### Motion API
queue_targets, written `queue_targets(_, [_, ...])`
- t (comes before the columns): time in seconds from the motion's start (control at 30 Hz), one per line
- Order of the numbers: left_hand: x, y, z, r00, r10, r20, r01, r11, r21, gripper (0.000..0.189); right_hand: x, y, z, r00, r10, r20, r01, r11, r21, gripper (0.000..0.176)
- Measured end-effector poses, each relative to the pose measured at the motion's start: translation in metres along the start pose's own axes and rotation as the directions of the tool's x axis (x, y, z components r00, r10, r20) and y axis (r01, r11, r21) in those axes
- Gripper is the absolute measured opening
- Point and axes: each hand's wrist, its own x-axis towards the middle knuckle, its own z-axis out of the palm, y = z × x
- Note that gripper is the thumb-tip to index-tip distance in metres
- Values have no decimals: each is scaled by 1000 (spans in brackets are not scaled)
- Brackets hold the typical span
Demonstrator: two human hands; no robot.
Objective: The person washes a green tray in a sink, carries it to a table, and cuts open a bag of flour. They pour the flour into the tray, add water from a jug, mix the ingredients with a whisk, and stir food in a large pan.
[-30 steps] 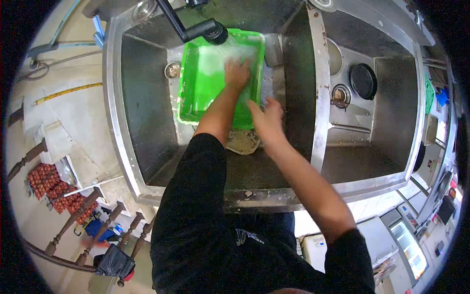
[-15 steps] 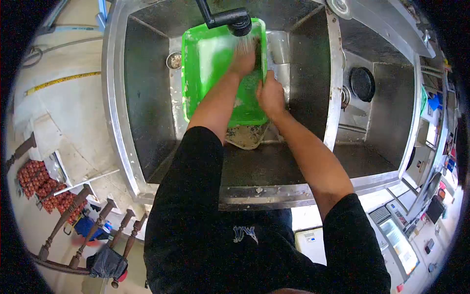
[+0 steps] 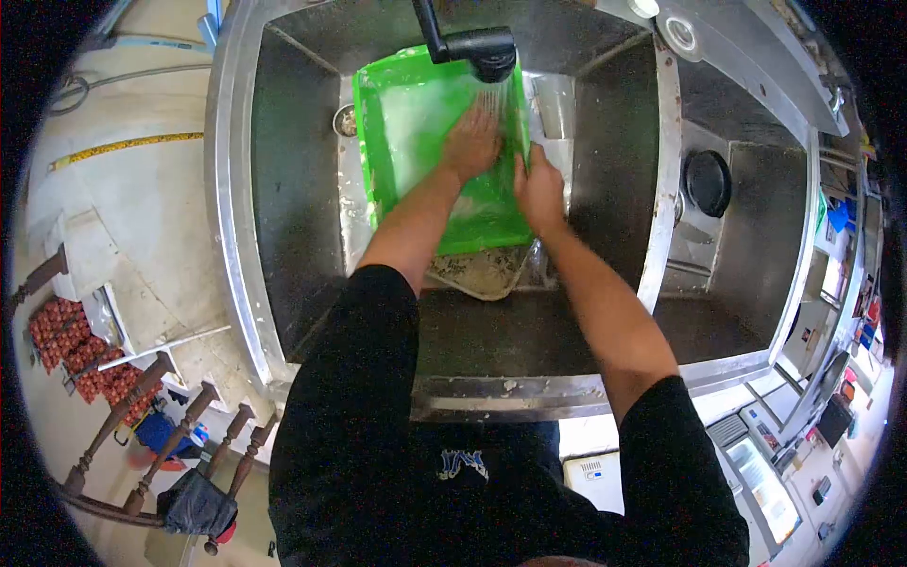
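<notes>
A green plastic tub (image 3: 367, 156) lies in the steel sink under the black faucet (image 3: 479, 52), its inside wet and partly whitish with water. My left hand (image 3: 474, 142) is inside it, fingers stretched out against the inner surface near the right wall, with water running over them. On the right rim, my right hand (image 3: 540, 194) grips the tub, thumb toward the inside; its other fingers are partly hidden. Under the tub's near edge shows a dirty, pale tray (image 3: 487, 276) with dark specks.
A small metal bowl (image 3: 346, 120) with scraps sits left of the tub. A clear container (image 3: 554, 106) stands at its right. The second basin (image 3: 756, 213) holds a round black pan (image 3: 707, 183). Steel sink walls (image 3: 614, 217) surround my arms.
The tub has turned slightly, its top left corner now lower. My left hand has shifted slightly within it, its fingers now more visible. My right hand keeps hold of the rim.
</notes>
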Motion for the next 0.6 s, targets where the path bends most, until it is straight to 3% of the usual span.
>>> queue_targets(0.07, [16,6,-2,994,-106,19,104,989,101,55,-6,-2,-6,1000,-12,21,12,1000,0,22])
queue_targets(0.13, [24,3,-1,992,-111,-60,123,960,251,55,-9,-10,-13,998,-9,59,9,1000,-3,23])
queue_targets(0.23, [30,-4,1,986,-58,157,33,987,159,57,-13,-7,-17,999,-43,9,42,999,12,21])
queue_targets(0.33, [24,-12,3,963,265,-38,-264,964,18,60,-24,-26,-35,984,148,101,-147,989,-18,21])
queue_targets(0.43, [23,19,-54,971,241,-16,-241,970,-15,61,-28,-37,-51,984,160,82,-162,987,13,23])
queue_targets(0.6, [20,59,-103,984,-28,177,59,984,-169,63,-27,-76,-91,994,107,4,-107,989,105,39])
